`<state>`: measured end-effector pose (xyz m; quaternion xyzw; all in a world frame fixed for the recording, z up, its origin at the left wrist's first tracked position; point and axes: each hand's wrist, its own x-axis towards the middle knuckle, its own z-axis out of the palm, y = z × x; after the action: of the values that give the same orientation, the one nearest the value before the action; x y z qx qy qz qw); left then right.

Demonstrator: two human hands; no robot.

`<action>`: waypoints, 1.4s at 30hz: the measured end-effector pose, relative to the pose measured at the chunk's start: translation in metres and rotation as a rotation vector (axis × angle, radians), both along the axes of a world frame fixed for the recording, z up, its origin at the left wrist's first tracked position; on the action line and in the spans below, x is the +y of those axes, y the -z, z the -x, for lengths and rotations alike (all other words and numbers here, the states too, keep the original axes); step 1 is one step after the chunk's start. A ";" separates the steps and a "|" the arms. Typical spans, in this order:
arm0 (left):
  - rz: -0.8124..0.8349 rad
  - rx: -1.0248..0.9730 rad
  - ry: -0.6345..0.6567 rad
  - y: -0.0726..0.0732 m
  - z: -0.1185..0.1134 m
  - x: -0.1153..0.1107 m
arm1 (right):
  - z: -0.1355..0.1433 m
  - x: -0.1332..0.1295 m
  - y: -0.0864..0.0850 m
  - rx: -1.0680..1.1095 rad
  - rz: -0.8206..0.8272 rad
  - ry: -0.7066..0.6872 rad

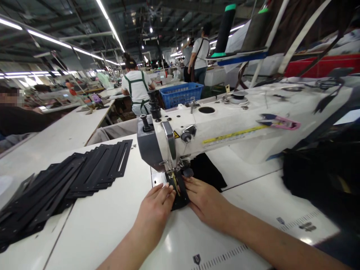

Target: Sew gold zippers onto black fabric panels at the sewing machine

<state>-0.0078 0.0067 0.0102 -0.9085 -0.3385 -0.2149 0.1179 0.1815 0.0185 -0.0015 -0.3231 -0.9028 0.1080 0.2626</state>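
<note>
Head view. Black piece [180, 202] lies between the two grips, its far end under the foot of the sewing machine [233, 127]; a gold-toothed strip [175, 183] runs along it.

Left grip [157, 206]: fingers bunched, tips down at the piece's left side. Right grip [206, 200]: fingers laid long against its right side, tips close to the machine foot. Whether either thumb pinches the edge: cannot tell; both appear to press and steer.

Technique, my judgement: light, even pressure from both sides, so the machine draws the cloth and the grips only guide. The strip should run straight away from the grips, its teeth clear of the needle line. Right fingertips look rather near the foot; a little further back would be safer.

Surroundings: fanned black slotted panels [84, 172] on the counter [112, 221], left of the left grip. Dark cloth [206, 170] beyond the right grip; bunched there, it could snag.
</note>
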 end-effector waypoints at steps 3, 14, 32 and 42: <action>-0.004 -0.029 0.015 0.002 0.002 0.007 | 0.002 0.006 -0.002 0.001 0.009 0.027; 0.054 -0.059 -0.023 0.008 0.007 0.024 | 0.010 0.028 0.000 0.062 0.031 0.088; 0.085 -0.118 0.023 0.016 0.010 0.018 | 0.011 0.016 -0.002 -0.078 -0.265 0.065; 0.176 -0.130 -0.036 0.014 0.009 0.024 | 0.007 0.029 0.000 -0.039 -0.228 0.031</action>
<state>-0.0165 0.0311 -0.0037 -0.8932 -0.3793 -0.2408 0.0194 0.1742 0.0471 -0.0019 -0.3072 -0.9091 -0.0057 0.2815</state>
